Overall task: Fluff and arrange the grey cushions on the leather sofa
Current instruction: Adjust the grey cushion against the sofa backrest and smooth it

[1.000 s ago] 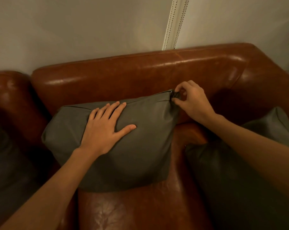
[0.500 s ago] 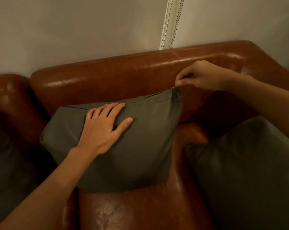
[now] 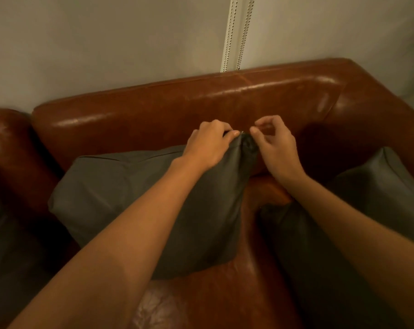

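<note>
A grey cushion (image 3: 120,193) leans against the backrest of the brown leather sofa (image 3: 153,110), in the middle of the seat. My left hand (image 3: 208,146) grips the cushion's top right corner, fingers curled over the edge. Right beside it, my right hand (image 3: 277,148) has its fingers curled, with thumb and forefinger pinching at the tip of the same corner, where a small metal zip pull shows. A second grey cushion (image 3: 379,193) lies at the right end of the sofa, partly under my right forearm. A third one (image 3: 9,245) sits in shadow at the far left.
A pale wall rises behind the sofa, with a white perforated strip (image 3: 234,32) running down it to the backrest. The sofa's right armrest (image 3: 379,110) curves round behind the right cushion. Bare leather seat shows in front of the middle cushion.
My left hand left the cushion's front face and moved right to grip its top right corner. My right hand came back down from the backrest to that corner.
</note>
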A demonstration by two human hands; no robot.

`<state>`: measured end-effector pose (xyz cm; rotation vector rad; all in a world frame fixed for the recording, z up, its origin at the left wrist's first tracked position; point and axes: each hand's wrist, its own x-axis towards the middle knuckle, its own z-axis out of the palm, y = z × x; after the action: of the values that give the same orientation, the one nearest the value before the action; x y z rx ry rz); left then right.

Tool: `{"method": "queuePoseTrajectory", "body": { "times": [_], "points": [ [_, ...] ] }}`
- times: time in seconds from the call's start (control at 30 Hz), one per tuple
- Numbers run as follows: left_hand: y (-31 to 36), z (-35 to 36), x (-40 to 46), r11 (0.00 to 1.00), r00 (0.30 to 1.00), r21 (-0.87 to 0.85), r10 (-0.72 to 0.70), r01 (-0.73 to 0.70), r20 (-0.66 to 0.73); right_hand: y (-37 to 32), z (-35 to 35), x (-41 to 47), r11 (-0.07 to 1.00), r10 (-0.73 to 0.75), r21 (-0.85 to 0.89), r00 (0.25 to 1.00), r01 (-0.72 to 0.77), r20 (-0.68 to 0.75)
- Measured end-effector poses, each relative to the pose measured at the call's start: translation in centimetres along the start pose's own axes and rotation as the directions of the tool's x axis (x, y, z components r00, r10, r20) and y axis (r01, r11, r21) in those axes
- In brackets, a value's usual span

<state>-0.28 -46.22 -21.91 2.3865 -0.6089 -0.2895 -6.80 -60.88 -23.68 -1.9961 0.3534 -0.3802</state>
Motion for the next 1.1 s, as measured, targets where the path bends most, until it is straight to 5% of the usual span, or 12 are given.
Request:
{"method": "queuePoseTrajectory", "body": {
  "times": [0.07, 0.13, 0.47, 0.7, 0.87, 1.1],
  "points": [
    [0.1, 0.4, 0.0, 1.000, 1.000, 0.029, -0.010, 0.010, -0.011, 0.9, -0.2, -2.2, 0.974, -0.153, -0.174, 0.988, 0.147, -0.017],
    [0.2, 0.6, -0.2, 0.999, 0.999, 0.048, -0.024, 0.026, -0.030, 1.7, 0.1, -3.7, 0.950, -0.139, -0.279, 0.990, 0.139, 0.022],
    [-0.4, 0.6, -0.4, 0.999, 1.000, 0.040, -0.002, 0.003, -0.013, 2.7, 1.8, -3.4, 0.939, -0.211, -0.286, 0.977, 0.191, -0.039],
    [-0.3, 1.0, -0.6, 1.000, 0.995, 0.029, 0.007, -0.005, -0.095, 1.5, 0.6, -1.5, 0.706, -0.255, -0.632, 0.947, 0.320, 0.195],
    [-0.7, 1.4, -0.3, 0.999, 0.986, 0.032, 0.027, -0.022, -0.162, 0.8, -3.0, -0.3, 0.790, -0.223, -0.483, 0.911, 0.377, 0.346],
    [-1.1, 1.3, -0.7, 0.999, 0.994, 0.020, 0.028, -0.026, -0.108, 1.0, -2.8, -0.3, 0.951, -0.126, -0.247, 0.961, 0.187, 0.245]
  ]
}}
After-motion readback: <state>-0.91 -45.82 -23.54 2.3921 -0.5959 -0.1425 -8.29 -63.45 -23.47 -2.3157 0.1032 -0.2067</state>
